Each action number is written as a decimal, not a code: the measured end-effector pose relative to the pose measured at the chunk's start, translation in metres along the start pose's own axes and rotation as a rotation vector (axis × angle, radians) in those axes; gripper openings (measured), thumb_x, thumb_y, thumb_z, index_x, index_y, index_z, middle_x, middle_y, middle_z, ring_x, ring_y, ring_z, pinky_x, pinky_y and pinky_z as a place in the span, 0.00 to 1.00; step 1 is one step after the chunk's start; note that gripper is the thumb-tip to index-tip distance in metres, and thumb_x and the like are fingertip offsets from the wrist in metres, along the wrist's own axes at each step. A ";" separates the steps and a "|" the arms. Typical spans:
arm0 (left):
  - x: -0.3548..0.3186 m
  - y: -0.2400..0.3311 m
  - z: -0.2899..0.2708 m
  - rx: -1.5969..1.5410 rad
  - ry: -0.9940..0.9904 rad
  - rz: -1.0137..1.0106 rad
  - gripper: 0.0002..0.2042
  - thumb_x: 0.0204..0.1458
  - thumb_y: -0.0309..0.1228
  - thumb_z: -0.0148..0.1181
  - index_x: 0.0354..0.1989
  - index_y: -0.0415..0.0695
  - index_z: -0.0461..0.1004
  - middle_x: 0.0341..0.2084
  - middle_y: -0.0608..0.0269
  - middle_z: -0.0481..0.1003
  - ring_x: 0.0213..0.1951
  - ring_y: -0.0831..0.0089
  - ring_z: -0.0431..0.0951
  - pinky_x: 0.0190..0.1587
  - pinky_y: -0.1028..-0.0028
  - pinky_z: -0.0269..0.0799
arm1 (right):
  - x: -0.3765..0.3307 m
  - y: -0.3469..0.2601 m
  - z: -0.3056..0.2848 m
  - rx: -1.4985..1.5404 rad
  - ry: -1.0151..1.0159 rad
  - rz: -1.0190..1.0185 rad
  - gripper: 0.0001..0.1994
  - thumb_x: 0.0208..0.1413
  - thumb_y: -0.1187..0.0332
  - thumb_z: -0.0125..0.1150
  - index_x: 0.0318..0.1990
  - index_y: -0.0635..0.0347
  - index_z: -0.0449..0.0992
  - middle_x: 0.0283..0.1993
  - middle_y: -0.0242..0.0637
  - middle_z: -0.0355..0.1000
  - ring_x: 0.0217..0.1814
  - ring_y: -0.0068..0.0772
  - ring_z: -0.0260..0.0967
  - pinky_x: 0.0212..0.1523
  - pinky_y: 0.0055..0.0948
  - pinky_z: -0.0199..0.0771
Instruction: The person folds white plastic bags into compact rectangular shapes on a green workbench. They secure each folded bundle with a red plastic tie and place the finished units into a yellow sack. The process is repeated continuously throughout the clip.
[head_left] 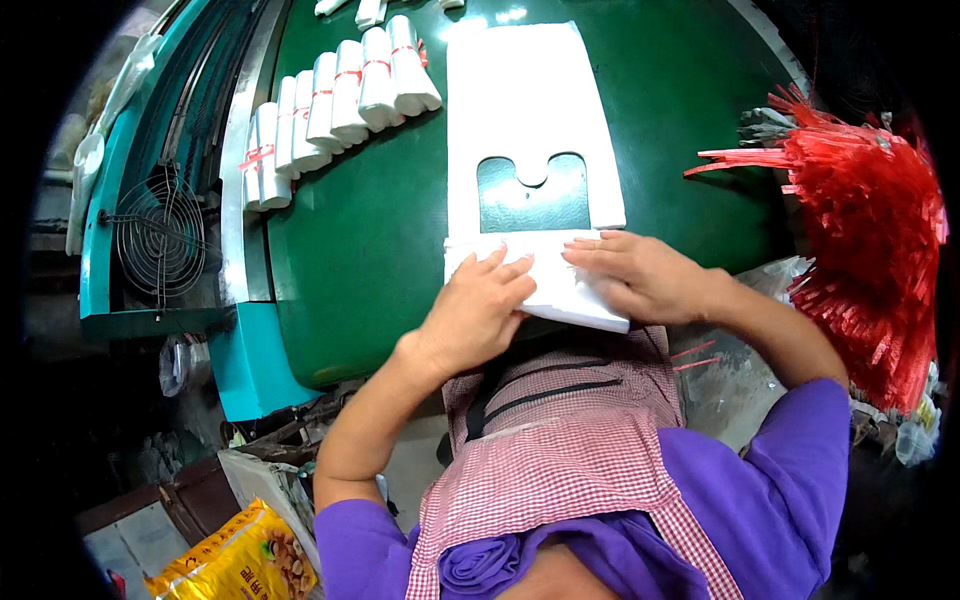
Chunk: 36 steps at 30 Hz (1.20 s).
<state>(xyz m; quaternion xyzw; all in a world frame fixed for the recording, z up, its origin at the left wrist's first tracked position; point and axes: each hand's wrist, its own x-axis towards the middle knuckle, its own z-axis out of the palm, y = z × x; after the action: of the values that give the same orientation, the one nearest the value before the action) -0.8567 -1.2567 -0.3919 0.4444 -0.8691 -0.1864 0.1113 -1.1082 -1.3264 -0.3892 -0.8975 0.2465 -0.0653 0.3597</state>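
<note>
A flat stack of white plastic carrier bags (525,95) lies on the green tabletop (350,260), with a cut-out between its two handle strips. Its near end is folded into a white flap (575,300) at the table's front edge. Resting on the left part of this fold is my left hand (480,308), its fingers slightly bent and spread on the plastic. My right hand (645,278) lies over the right part, fingers stretched out and a little blurred. Both thumbs are hard to make out.
Several rolled white bag bundles (350,90) tied with red strips stand in a row at the back left. A big bunch of red plastic strips (865,230) hangs at the right. A wire fan guard (160,235) is beside the table's left edge. A yellow packet (240,560) lies lower left.
</note>
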 end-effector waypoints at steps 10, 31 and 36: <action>-0.020 -0.013 -0.009 -0.119 0.147 -0.201 0.13 0.49 0.27 0.61 0.43 0.39 0.74 0.35 0.45 0.76 0.36 0.52 0.78 0.37 0.63 0.74 | 0.005 -0.006 0.016 -0.188 0.262 0.075 0.16 0.54 0.56 0.58 0.34 0.63 0.75 0.38 0.45 0.73 0.42 0.49 0.70 0.39 0.43 0.71; -0.033 0.000 0.028 -0.706 0.244 -0.314 0.14 0.48 0.27 0.64 0.42 0.37 0.70 0.35 0.57 0.75 0.37 0.68 0.76 0.41 0.72 0.70 | 0.021 0.087 -0.017 1.069 1.151 0.415 0.10 0.59 0.62 0.57 0.32 0.58 0.73 0.27 0.31 0.70 0.21 0.17 0.62 0.16 0.18 0.59; -0.067 -0.004 0.018 -1.447 0.240 -0.486 0.22 0.46 0.32 0.67 0.49 0.36 0.71 0.41 0.63 0.76 0.41 0.76 0.75 0.47 0.73 0.70 | 0.058 -0.024 0.082 0.308 0.120 -0.103 0.13 0.49 0.67 0.60 0.42 0.62 0.76 0.36 0.49 0.76 0.39 0.50 0.74 0.42 0.42 0.73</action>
<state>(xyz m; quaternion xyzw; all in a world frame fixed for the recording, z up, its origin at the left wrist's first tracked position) -0.8215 -1.2005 -0.4117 0.4564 -0.3907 -0.6779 0.4236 -1.0238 -1.2900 -0.4364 -0.8379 0.2084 -0.1738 0.4736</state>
